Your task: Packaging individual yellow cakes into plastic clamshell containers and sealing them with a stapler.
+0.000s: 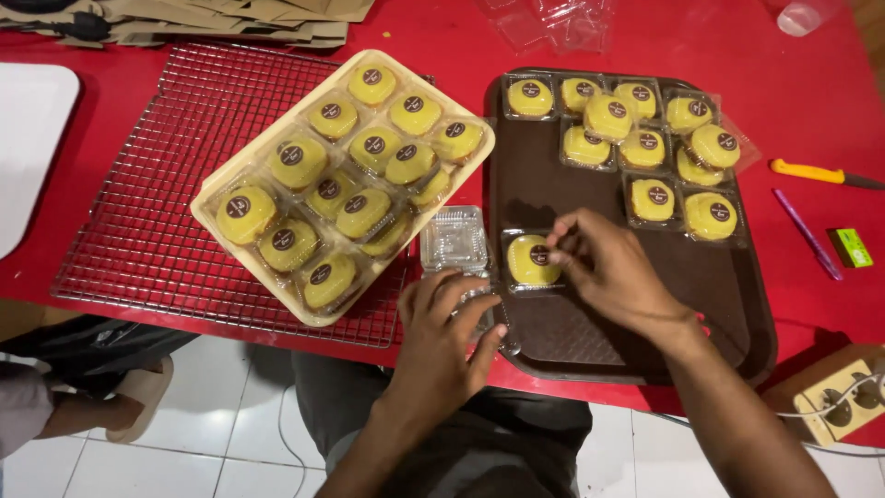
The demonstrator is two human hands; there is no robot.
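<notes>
A yellow round cake in a clear plastic box (pixel 532 261) sits on the brown tray (pixel 728 304), near its left edge. My right hand (pixel 613 269) rests beside it with fingertips on the box's top right corner. My left hand (pixel 442 327) lies over the tray's near left rim, fingers spread on a clear plastic piece that I can barely make out. An empty clear plastic box (pixel 454 239) stands just above that hand. Several more boxed yellow cakes (pixel 645 148) fill the tray's far part.
A cream tray (pixel 221 235) full of boxed yellow cakes lies tilted on a wire cooling rack (pixel 157 231). On the red table (pixel 811 120) to the right are a yellow-handled knife (pixel 825 172), a purple pen (pixel 808 234) and a green box (pixel 850 247). A power socket (pixel 843 397) sits bottom right.
</notes>
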